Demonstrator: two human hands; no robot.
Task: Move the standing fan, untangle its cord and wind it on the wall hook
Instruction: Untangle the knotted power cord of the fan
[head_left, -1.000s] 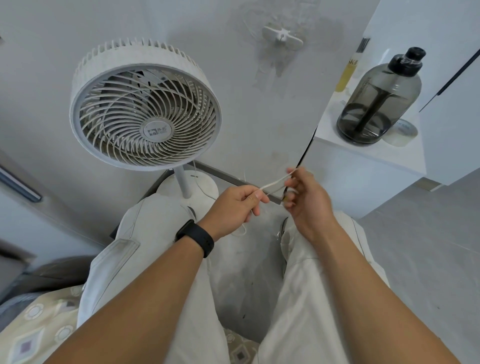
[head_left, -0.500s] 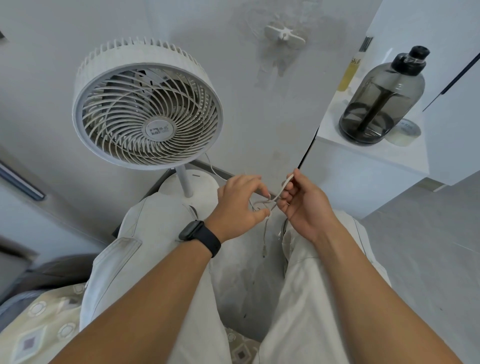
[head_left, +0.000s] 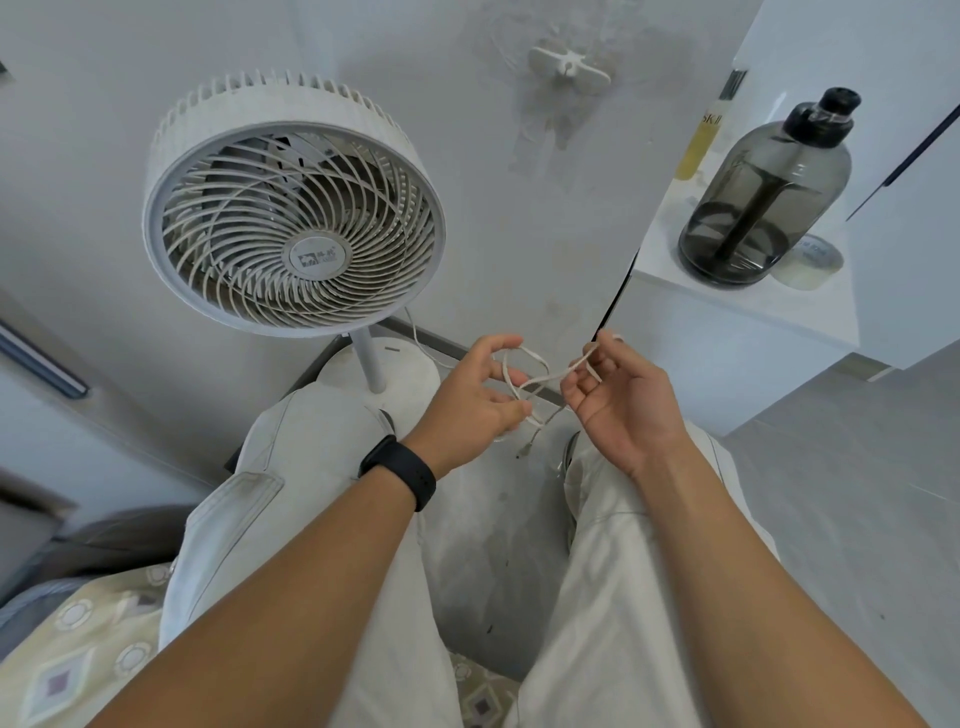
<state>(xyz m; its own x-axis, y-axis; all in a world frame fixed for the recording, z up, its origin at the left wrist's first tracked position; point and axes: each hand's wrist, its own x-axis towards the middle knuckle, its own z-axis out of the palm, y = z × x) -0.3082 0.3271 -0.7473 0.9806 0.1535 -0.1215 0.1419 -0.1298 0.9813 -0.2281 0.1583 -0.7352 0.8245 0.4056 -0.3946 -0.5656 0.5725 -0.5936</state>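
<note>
A smoky jug on the shelf looks empty, while both hands — left hand, right hand — pinch the thin white cord, looped and crossed between them, beside the white standing fan.

Fan: base partly hidden behind knee. Cord: plug end below the fan too small to identify; crossings between fingers unclear. Yellow bottle, right of fan: label illegible.

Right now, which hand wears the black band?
The left hand: a black band circles its wrist. The right hand has a bare wrist. Both hold the cord.
</note>
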